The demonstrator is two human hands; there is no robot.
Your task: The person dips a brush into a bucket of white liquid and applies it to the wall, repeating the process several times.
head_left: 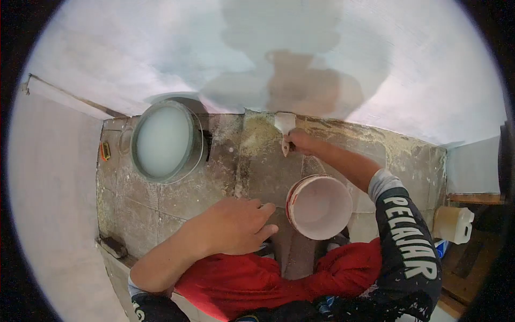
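Note:
My right hand (301, 141) grips the handle of a wide flat paintbrush (285, 123), whose pale end lies at the foot of the wall (177, 48). Over my left knee rests my left hand (238, 225), its fingers loosely apart and holding nothing. Between my legs, just right of that hand, stands a white bucket (321, 208) with a red outer side; its inside is pale. A larger grey-green bucket (163, 142), with a wire handle and milky white liquid in it, is on the floor to the left, near the wall.
Stained floor tiles (198, 182) run along the wall. A small yellow-and-red object (104, 152) lies at the far left. At right, a plastic jug (455, 224) with yellowish liquid stands beside wooden boards (475, 198). A dark block (112, 247) sits at lower left.

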